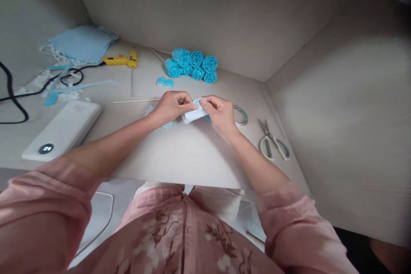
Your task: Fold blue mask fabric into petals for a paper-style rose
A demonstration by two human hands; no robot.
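The desk (192,158) spreads smooth and pale beneath the left hand (175,106) and the right hand (220,113). Beyond the left hand and well to its left, face masks (81,43) form a soft, light-blue stack with white loops. Also left of that hand, but nearer the body, sits a white power bank (67,126), hard, blocky and round-edged. Ahead of both hands lies a cluster of blue roses (192,66), tightly ruffled. A yellow glue gun (121,60) rests ahead and left of the left hand; to the right of the right hand, scissors (272,141) with pale looped handles have their blades slightly parted. A shiny ring (245,115) (perhaps a roll of tape) peeks out just beside the right hand.

Between the hands is a thin blue-and-white sheet (194,114), limp and fabric-like, each hand pinching it between thumb and fingers. The step in hand looks like folding or gathering; an even fold would call for light, matched thumb pressure. Slimmest, a straight wooden stick (135,101) points leftward from beside the left hand.
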